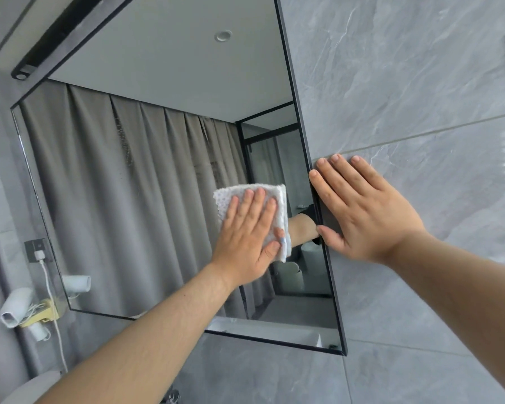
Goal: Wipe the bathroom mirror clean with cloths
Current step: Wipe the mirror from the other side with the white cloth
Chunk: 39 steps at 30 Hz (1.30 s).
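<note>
Left hand (245,237): flat and open, fingers straight and close together, palm pressing the cloth (279,205) against the glass. Nothing is gripped; my thumb lies along the cloth's lower right edge. The cloth is white, textured and folded into a thick pad. It sits in the right-hand part of the mirror (164,170), near but not touching the right side of the black frame (304,141).

Handling, cloth: I judge it light, soft and limp. It has no stiffness of its own, so it will likely bunch or unfold if pushed from one corner. The best hold is the present one: whole palm over the pad's centre, fingers across the folds, thumb pinning the free edge. On smooth glass it should slide easily, so the pressure has to come from me.

Handling, mirror: rigid, smooth and fragile, fixed to the wall. It is not something to take hold of. I load it only through the pad, evenly and moderately, and avoid point pressure near the edges. Faint streaks seem to show on the glass up and left of the cloth, so that area probably needs passes yet.

Right hand (365,211): open, fingers straight, laid flat on the grey wall tile (405,83) just beside the mirror, its thumb side touching the frame's outer edge. It holds nothing and serves, as I judge it, as a brace.
</note>
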Motion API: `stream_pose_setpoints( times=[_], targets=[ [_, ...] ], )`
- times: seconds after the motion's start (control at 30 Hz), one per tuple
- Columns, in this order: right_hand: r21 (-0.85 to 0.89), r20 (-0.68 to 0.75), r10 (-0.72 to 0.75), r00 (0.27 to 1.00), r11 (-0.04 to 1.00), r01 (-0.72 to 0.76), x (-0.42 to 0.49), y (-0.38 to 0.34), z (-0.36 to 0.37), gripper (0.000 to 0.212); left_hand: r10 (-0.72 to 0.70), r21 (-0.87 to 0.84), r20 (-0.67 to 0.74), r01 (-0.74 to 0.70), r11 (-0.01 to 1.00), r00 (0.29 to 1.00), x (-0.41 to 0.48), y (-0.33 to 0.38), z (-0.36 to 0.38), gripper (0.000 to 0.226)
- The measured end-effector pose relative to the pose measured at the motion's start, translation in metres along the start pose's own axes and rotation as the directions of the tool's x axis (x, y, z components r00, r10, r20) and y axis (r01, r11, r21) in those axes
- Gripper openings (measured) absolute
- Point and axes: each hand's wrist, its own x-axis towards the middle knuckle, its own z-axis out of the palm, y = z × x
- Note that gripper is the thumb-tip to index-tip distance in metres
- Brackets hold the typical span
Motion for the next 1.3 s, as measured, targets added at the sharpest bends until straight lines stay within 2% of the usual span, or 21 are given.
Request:
stream_pose_setpoints(
  times=[0.13, 0.23, 0.4, 0.53, 0.67, 0.83, 0.93, 1.07, 1.2, 1.3],
  targets=[
    [-0.005, 0.021, 0.003, 1.000, 1.000, -0.002, 0.000, 0.000, 0.000, 0.082, 0.147, 0.067, 0.018, -0.148, 0.987, 0.989, -0.049, 0.038, 0.025, 0.083],
    [-0.006, 0.023, 0.001, 1.000, 1.000, -0.001, -0.001, 0.000, -0.001, 0.084, 0.281, 0.080, 0.012, -0.281, 0.956, 0.960, -0.100, 0.071, 0.047, 0.083],
    [-0.016, 0.035, -0.003, 0.999, 1.000, 0.004, -0.001, 0.000, -0.002, 0.085, 0.267, 0.029, 0.044, -0.268, 0.963, 0.963, -0.127, 0.089, 0.056, 0.089],
    [0.004, 0.033, -0.006, 0.999, 1.000, 0.006, -0.002, 0.001, -0.002, 0.083, 0.312, 0.059, 0.077, -0.317, 0.947, 0.947, -0.098, 0.067, 0.039, 0.080],
    [0.031, 0.008, -0.014, 1.000, 0.999, 0.014, -0.002, 0.000, -0.002, 0.077, 0.052, 0.034, 0.039, -0.053, 0.998, 0.998, -0.025, 0.043, 0.010, 0.068],
    [0.027, -0.002, -0.013, 1.000, 1.000, 0.013, -0.002, 0.002, -0.002, 0.076, -0.168, -0.049, -0.008, 0.167, 0.985, 0.986, 0.055, 0.005, -0.023, 0.069],
    [0.026, 0.001, -0.015, 1.000, 1.000, 0.015, -0.001, 0.001, -0.002, 0.078, -0.321, -0.138, -0.057, 0.311, 0.940, 0.945, 0.091, -0.010, -0.040, 0.069],
    [0.026, -0.014, -0.012, 1.000, 1.000, 0.012, 0.000, 0.002, -0.003, 0.078, -0.398, -0.208, -0.080, 0.375, 0.903, 0.914, 0.098, -0.014, -0.043, 0.069],
    [0.027, -0.020, -0.014, 1.000, 1.000, 0.014, 0.000, 0.000, -0.003, 0.077, -0.574, -0.336, -0.070, 0.523, 0.784, 0.816, 0.078, -0.016, -0.033, 0.070],
    [0.012, -0.029, -0.012, 1.000, 1.000, 0.012, -0.001, 0.001, -0.001, 0.077, -0.647, -0.376, -0.036, 0.590, 0.715, 0.762, 0.035, -0.013, -0.011, 0.070]
  ],
)
